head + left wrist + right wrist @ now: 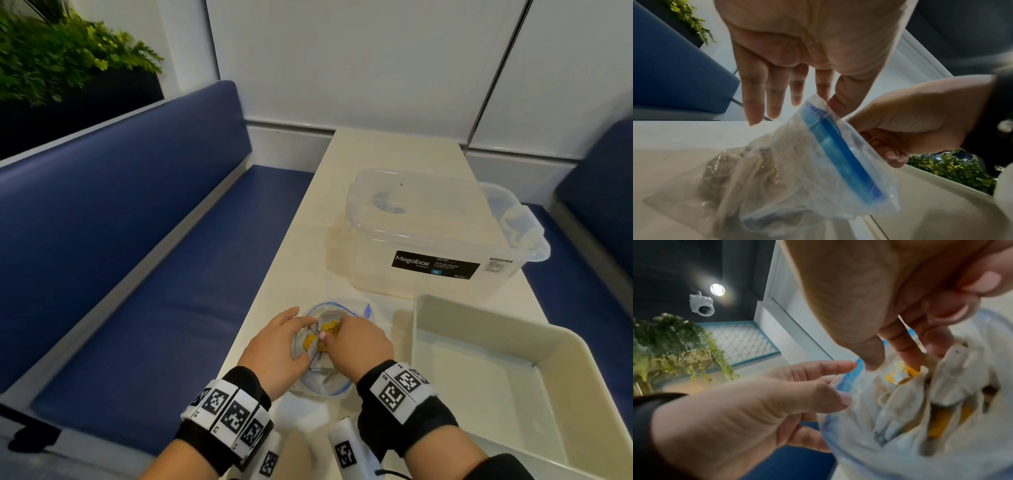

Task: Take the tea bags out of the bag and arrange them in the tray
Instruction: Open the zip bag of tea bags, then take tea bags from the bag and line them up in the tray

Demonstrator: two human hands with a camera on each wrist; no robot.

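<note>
On the pale narrow table (301, 240), seen from the head camera, a clear plastic zip bag with a blue seal (337, 383) lies between both hands, its mouth spread wide, probably so the contents can be reached from above. Paper tea bags with yellow tags (329, 329) sit bunched inside it. The left hand (279, 346) rests against the bag's left side with fingers mostly extended, seemingly to steady it and keep the mouth apart. The right hand (359, 344) dips into the opening, fingers curled down among the tea bags. Just to the right stands a cream rectangular plastic tray (419, 329), showing nothing inside and near enough for a short transfer. A clear lidded storage box with a black label (428, 240) sits further back on the table.

From the left wrist camera, the left hand (797, 53) shows fingers (754, 104) straight and spread, with the thumb against the bag's blue seal strip (838, 154); the right hand (910, 123) curls at the bag's rim.

From the right wrist camera, the right hand's fingers (904, 350) reach in among the tea bags (953, 378) and pinch at one, though the exact grip is blurred. The left hand (756, 402) presses the bag's rim, fingers relaxed. No tea bag has reached the tray yet.
</note>
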